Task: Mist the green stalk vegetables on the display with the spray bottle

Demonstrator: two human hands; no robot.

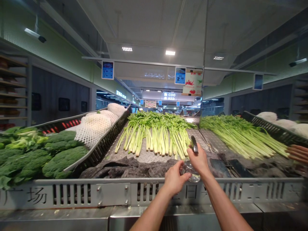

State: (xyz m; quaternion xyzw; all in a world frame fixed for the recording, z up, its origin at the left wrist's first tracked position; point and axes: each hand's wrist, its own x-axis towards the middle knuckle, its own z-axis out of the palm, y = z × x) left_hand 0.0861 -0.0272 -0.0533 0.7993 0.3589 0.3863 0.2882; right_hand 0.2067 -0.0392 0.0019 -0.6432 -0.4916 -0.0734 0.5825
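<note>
My right hand [197,158] is wrapped round the neck of a clear spray bottle [194,177], whose black spray head sticks up above the fingers. Against the lower left side of the bottle, my left hand [176,179] has its thumb and fingers curled about it. Just beyond both hands lies a row of celery [156,138], stalk ends toward me and leaves at the back, on a patterned metal shelf [141,157]. A crumpled dark grey cloth [134,168] runs along the shelf's front, beside the left hand.
A grey slotted front rail [113,194] crosses below the hands. To the left are broccoli heads [64,157] and a black crate side [106,141] with net-wrapped produce [93,128]. A mirror panel [216,96] at right reflects celery and a hand. Price signs [180,75] hang overhead.
</note>
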